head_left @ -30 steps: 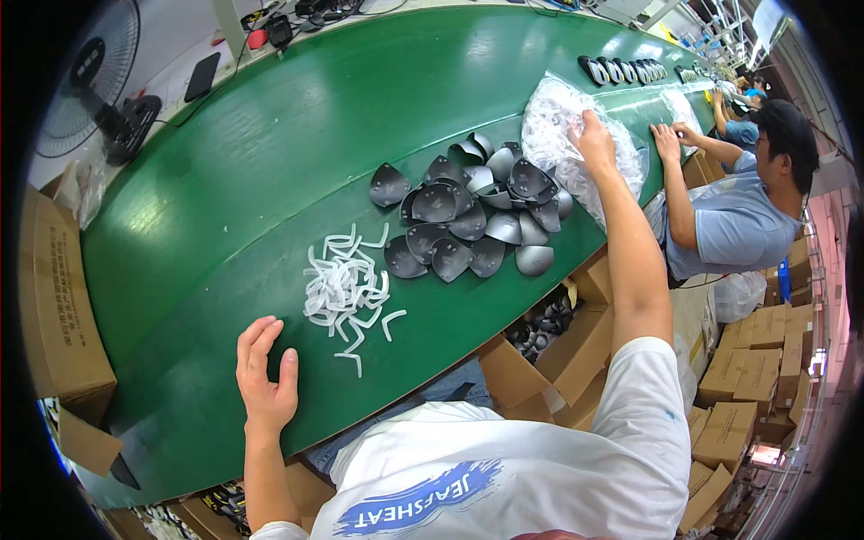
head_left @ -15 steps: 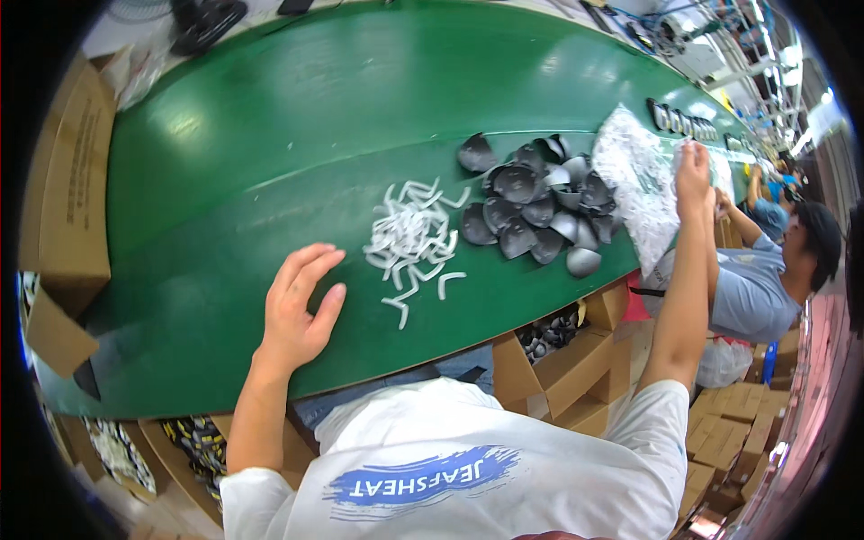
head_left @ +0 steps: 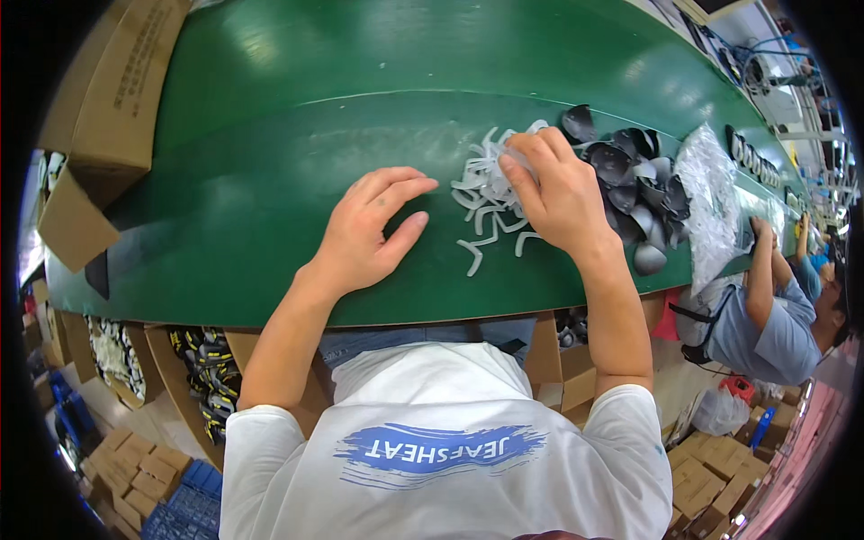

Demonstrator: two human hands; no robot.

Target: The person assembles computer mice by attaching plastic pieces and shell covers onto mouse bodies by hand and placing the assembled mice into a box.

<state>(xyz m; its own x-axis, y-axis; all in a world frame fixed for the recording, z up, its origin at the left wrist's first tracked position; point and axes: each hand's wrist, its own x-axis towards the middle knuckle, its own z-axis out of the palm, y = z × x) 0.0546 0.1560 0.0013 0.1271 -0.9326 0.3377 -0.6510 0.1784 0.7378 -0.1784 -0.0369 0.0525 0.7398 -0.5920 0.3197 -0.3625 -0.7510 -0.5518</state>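
Note:
A pile of small bent strips, white and slightly see-through, lies on the green table. My right hand reaches down over its right side with curled fingers. Whitish strip pieces show between its thumb and forefinger; the other fingertips are hidden. To the left of the pile, my left hand hovers over the table, fingers spread and thumb apart, holding nothing. Just beyond my right hand is a heap of dark grey and black curved shells, with a few silvery ones among them.
A clear plastic bag lies right of the shells. An open cardboard box stands at the table's left end. Boxes of black-and-yellow parts sit below the front edge. A co-worker works at the right.
My right hand has come back from the plastic bag at the far right to the strip pile. My left hand stays open near the pile. The whole view has shifted.

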